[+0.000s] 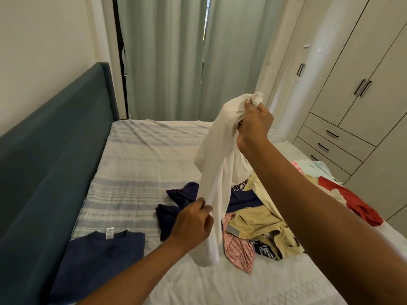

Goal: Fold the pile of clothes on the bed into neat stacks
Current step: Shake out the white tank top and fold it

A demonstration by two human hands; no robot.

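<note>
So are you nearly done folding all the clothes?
Not nearly. Only one blue shirt lies flat, apparently folded, on the bed by the headboard. A white garment is in hand: the right hand grips its top and the left hand pinches it lower down. Left to fold: the jumbled pile of tan, pink and navy clothes, plus a red garment beside it.
</note>
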